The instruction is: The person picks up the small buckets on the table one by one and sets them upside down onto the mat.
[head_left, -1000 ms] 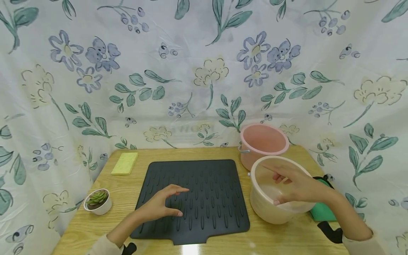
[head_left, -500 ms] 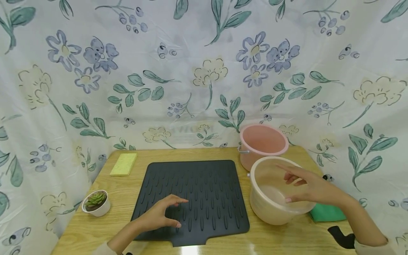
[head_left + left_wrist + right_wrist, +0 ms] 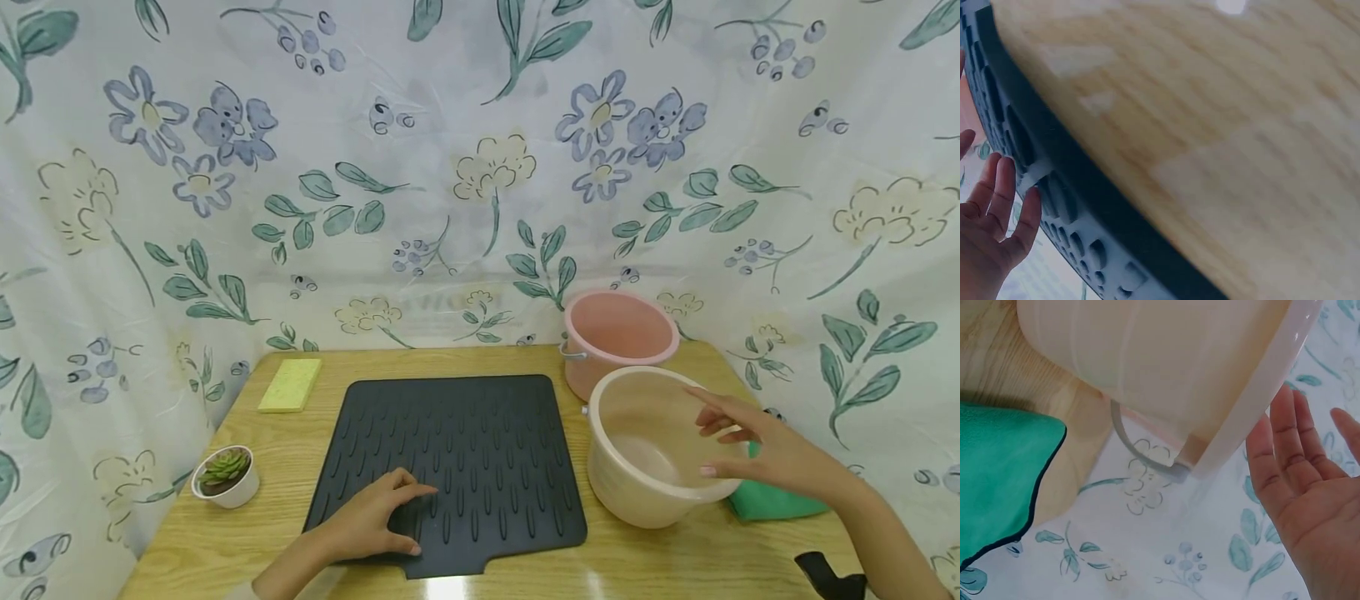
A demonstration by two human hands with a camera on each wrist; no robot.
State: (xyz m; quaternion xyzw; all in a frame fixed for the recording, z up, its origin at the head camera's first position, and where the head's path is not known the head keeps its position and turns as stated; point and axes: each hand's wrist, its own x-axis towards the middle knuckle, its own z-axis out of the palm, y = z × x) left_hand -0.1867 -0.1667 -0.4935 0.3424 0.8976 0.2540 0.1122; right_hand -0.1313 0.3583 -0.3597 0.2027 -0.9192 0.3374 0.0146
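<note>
My left hand (image 3: pixel 375 517) hovers over the lower left part of a black ribbed drying mat (image 3: pixel 480 450), thumb and fingers spread with nothing between them. In the left wrist view its fingers (image 3: pixel 1004 194) are relaxed close over the raised ribs of the mat (image 3: pixel 1072 181). My right hand (image 3: pixel 772 446) overlaps the right rim of a cream bucket (image 3: pixel 630 492), fingers loosely bent and holding nothing. The right wrist view has the fingers (image 3: pixel 1285 444) right by the rim of that bucket (image 3: pixel 1147 356), whose grey handle hangs down its side.
Behind the cream bucket stands a pink bucket (image 3: pixel 585 367). A green cloth (image 3: pixel 776 500) with a dark edge lies to its right. At the left are a yellow sponge cloth (image 3: pixel 290 386) and a small potted succulent (image 3: pixel 225 477). A floral curtain (image 3: pixel 420 208) surrounds the wooden table (image 3: pixel 285 454).
My right hand has moved right, from over the cream bucket's opening to its right rim. The left hand has sunk slightly toward the mat's near edge. Both hands stay without anything held.
</note>
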